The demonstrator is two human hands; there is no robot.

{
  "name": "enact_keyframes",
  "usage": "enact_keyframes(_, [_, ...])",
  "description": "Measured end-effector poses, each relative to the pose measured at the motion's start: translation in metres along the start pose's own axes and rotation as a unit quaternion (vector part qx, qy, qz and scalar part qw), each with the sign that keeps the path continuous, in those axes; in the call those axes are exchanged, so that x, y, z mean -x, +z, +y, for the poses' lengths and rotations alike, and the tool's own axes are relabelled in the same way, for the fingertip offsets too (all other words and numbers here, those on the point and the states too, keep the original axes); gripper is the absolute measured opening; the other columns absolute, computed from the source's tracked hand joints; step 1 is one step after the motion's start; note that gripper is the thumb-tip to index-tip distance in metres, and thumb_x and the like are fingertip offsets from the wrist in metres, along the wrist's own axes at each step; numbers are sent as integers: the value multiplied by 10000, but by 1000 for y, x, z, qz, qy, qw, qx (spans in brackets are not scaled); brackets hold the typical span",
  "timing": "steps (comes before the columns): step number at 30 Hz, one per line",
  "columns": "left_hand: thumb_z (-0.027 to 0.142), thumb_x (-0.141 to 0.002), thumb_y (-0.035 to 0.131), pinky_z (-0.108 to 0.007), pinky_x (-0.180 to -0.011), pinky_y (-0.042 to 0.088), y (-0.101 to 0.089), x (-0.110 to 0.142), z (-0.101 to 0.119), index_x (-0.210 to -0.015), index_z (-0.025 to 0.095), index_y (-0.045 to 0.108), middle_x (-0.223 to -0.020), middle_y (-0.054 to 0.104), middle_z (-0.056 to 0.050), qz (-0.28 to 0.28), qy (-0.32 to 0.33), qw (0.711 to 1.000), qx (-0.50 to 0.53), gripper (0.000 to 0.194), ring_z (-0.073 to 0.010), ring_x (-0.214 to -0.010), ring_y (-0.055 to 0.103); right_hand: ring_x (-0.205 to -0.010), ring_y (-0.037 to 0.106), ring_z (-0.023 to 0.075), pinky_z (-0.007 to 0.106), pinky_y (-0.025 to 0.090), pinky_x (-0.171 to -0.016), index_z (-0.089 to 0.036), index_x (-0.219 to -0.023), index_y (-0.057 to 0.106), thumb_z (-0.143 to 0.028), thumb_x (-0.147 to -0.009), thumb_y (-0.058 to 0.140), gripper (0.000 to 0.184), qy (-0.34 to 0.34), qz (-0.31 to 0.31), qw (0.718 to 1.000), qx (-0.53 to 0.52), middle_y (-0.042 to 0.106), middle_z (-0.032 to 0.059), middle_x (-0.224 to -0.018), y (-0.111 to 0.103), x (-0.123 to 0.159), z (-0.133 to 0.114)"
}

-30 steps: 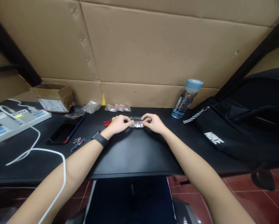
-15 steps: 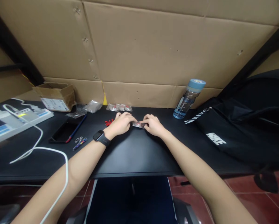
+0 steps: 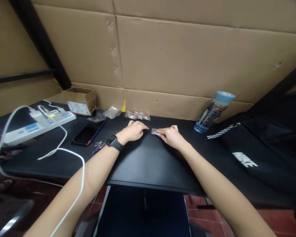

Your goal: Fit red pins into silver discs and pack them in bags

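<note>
A small clear plastic packet (image 3: 154, 131) with something red in it is near the middle of the black table. My right hand (image 3: 172, 136) pinches its right end between thumb and fingers. To the left of the packet and apart from it is my left hand (image 3: 135, 132), palm down, with the index finger stretched out toward it. Nothing shows in that hand; its other fingers are partly curled. A dark watch (image 3: 112, 141) is on my left wrist. Behind the hands, several similar packets (image 3: 137, 115) lie in a row by the cardboard wall.
On the left are a phone (image 3: 87, 134), a power strip (image 3: 36, 129), a cardboard box (image 3: 80, 101) and plastic wrapping (image 3: 112, 112). A white cable (image 3: 81, 177) crosses over my left forearm. A water bottle (image 3: 212, 113) and a black bag (image 3: 227, 144) stand right.
The packet was between both hands and got folded smaller. My left hand has let go and moved left, while my right hand keeps hold. The view has swung left.
</note>
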State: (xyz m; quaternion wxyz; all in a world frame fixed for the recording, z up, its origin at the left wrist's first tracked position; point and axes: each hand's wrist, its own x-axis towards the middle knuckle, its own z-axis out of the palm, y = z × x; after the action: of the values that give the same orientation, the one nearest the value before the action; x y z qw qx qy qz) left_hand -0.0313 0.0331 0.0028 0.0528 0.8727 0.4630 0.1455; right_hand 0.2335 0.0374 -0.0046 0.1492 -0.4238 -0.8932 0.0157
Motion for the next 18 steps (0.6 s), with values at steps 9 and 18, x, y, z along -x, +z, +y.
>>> enact_keyframes(9, [218,-861,617,-502,-1058,372,-58,34,-67,-1194,273,680,-1276,738,-90,253,-272,928,-42,344,-341,-1260,610,-1088,737,322,424,475,-969,-219,-1122,786,-185,-963,676,196,96,-23,995,2,813,131,-1095,-4,-69,41])
enact_keyframes(18, [439,-695,823,-587,-1055,353,-59,83,-141,-1232,279,685,-1337,716,-144,147,-517,843,5,577,-458,-1319,564,-1187,696,256,368,511,-1048,-202,-1289,705,-226,-950,671,341,76,45,995,-41,743,119,-1298,20,-86,50])
